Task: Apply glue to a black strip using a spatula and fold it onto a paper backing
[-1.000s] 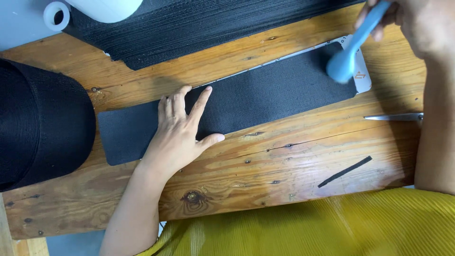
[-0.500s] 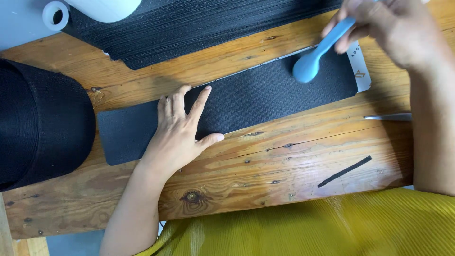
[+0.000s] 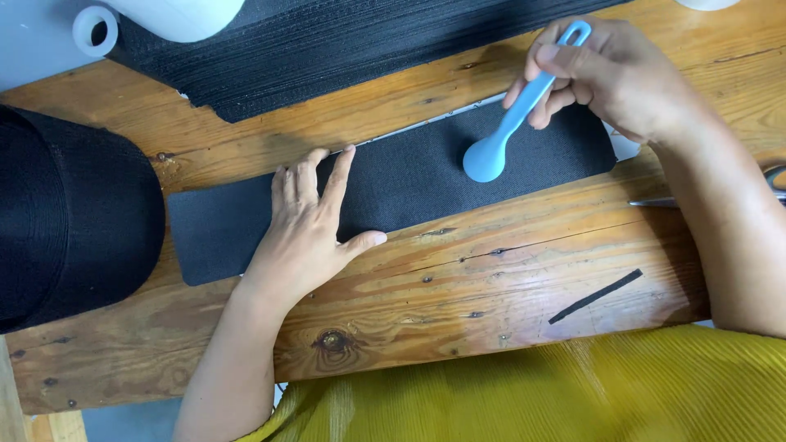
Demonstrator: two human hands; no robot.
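Strip [image 3: 426, 176] of dark fabric flat on bench [image 3: 491, 270], left hand [image 3: 307, 229] spread open, pinning it. Right hand [image 3: 610, 74] clamped on blue spoon-shaped tool [image 3: 503, 139], head on strip. Step: smoothing; likely needs firm even strokes along the length.

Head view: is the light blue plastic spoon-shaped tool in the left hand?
No, the right hand grips the light blue plastic spoon-shaped tool, while the left hand lies flat on the dark grey fabric strip.

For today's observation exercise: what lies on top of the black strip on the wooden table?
The left hand lies flat on the black strip. The round end of a blue tool, held by the right hand, rests on it. The strip beneath both is hidden.
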